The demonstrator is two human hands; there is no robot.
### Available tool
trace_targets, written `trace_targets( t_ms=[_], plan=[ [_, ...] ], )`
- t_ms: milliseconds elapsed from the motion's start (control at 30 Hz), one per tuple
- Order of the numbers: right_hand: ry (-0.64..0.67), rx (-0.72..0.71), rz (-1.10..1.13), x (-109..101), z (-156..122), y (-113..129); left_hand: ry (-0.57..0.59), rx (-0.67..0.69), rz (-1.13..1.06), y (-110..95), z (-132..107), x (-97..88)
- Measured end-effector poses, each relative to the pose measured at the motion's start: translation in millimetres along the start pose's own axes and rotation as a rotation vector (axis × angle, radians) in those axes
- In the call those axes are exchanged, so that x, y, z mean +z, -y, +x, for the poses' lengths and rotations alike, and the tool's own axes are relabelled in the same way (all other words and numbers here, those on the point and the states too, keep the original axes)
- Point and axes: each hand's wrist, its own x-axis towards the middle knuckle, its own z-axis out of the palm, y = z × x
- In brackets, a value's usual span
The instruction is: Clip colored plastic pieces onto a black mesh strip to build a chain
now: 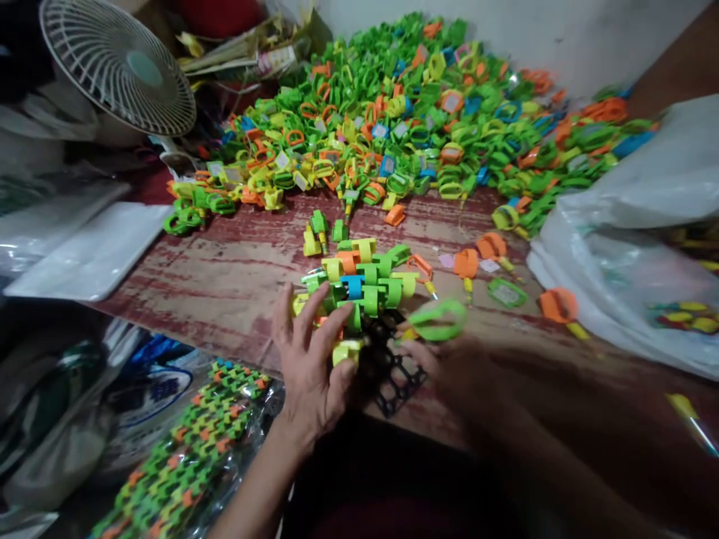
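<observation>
Centre of frame, black rack (398,378) sits on the table (207,262), part loaded: upper-left stretch packed with coloured rings (369,299), lower-right cells bare. My read: well under way, not done. Left hand (311,374) lies over the loaded end, fingers spread, touching rings; can't tell if it's clamping anything. Right hand (449,367) is blurred, but looks closed on a green ring (457,314) by its yellow end, just above the bare cells. Plenty of stock left: big heap (393,112) across the top, strays (559,305) right of the rack. Tabletop is worn, red paint flaking. Fan (117,67) upper left, pale wall (517,37) behind the heap, plastic bag (618,187) right edge, neat rows of coloured pieces (191,442) lower left, below table level.
</observation>
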Motion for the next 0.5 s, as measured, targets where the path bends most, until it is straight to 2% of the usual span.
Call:
trace_targets(
  t_ms=[133,333,500],
  plan=[
    [-0.059,-0.103,0.006,28,-2,12,-0.012,0.002,-0.006,-1,1,0.8],
    [-0.018,-0.202,-0.012,41,1,11,-0.039,-0.008,-0.013,-4,0,2.3],
    [-0.190,-0.368,-0.045,49,-4,10,-0.027,-0.004,0.000,-4,0,1.5]
  ],
)
